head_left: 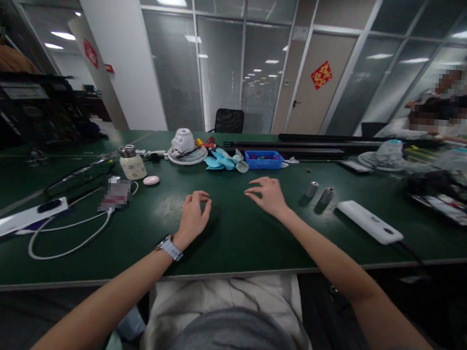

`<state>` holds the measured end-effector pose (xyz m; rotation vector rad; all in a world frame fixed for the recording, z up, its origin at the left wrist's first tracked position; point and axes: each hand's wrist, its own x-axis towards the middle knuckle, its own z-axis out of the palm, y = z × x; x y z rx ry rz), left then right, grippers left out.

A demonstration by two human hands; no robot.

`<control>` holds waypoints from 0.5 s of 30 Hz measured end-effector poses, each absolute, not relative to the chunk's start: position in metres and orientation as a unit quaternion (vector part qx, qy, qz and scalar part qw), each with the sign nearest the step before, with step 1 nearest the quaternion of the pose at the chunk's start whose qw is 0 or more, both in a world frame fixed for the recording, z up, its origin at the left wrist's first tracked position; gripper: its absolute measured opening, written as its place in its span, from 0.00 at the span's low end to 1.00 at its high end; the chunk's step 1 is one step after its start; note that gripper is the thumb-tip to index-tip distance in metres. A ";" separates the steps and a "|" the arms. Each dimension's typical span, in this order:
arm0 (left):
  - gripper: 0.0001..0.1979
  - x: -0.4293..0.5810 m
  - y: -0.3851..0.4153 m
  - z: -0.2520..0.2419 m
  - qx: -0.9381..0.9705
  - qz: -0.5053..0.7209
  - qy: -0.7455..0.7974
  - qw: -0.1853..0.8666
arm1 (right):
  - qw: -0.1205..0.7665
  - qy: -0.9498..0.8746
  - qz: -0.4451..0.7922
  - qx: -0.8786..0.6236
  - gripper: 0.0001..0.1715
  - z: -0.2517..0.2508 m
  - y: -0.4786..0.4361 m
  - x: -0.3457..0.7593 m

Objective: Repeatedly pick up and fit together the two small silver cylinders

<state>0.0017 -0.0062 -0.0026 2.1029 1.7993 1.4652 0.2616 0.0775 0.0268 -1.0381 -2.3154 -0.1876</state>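
My left hand hangs loosely curled over the dark green table, holding nothing, with a wristwatch on its wrist. My right hand is spread a little farther forward, also empty. Nearest to it stand two small metal cylinders. A white power strip lies to their right. A small pink oval object lies left of my left hand. A white cable loops on the table at the left.
Farther back stand a blue plastic tray, loose blue fan blades, a white desk fan and a cream jar. Long black bars lie behind them. Two people sit at the table's far right, among clutter.
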 end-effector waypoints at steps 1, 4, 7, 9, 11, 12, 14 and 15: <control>0.04 0.002 -0.007 -0.002 0.671 0.468 0.575 0.006 | 0.311 -0.834 -0.095 -0.445 0.15 0.035 0.086 0.284; 0.04 0.002 -0.007 -0.002 0.673 0.465 0.575 0.011 | 0.327 -0.699 -0.156 -0.616 0.19 0.051 0.107 0.359; 0.04 0.003 -0.006 -0.003 0.677 0.460 0.574 0.017 | 0.279 -0.585 -0.161 -0.744 0.21 0.053 0.117 0.418; 0.04 0.003 -0.006 -0.004 0.678 0.460 0.573 0.019 | 0.241 -0.551 -0.149 -0.785 0.21 0.049 0.120 0.438; 0.04 0.002 -0.005 -0.005 0.680 0.459 0.572 0.020 | 0.213 -0.552 -0.139 -0.794 0.21 0.045 0.122 0.442; 0.04 0.002 -0.005 -0.005 0.680 0.459 0.571 0.020 | 0.203 -0.558 -0.135 -0.793 0.21 0.043 0.123 0.441; 0.04 0.001 -0.005 -0.005 0.680 0.460 0.570 0.018 | 0.189 -0.568 -0.131 -0.790 0.21 0.042 0.124 0.437; 0.04 0.001 -0.006 -0.005 0.680 0.462 0.570 0.017 | 0.186 -0.570 -0.129 -0.790 0.20 0.041 0.125 0.435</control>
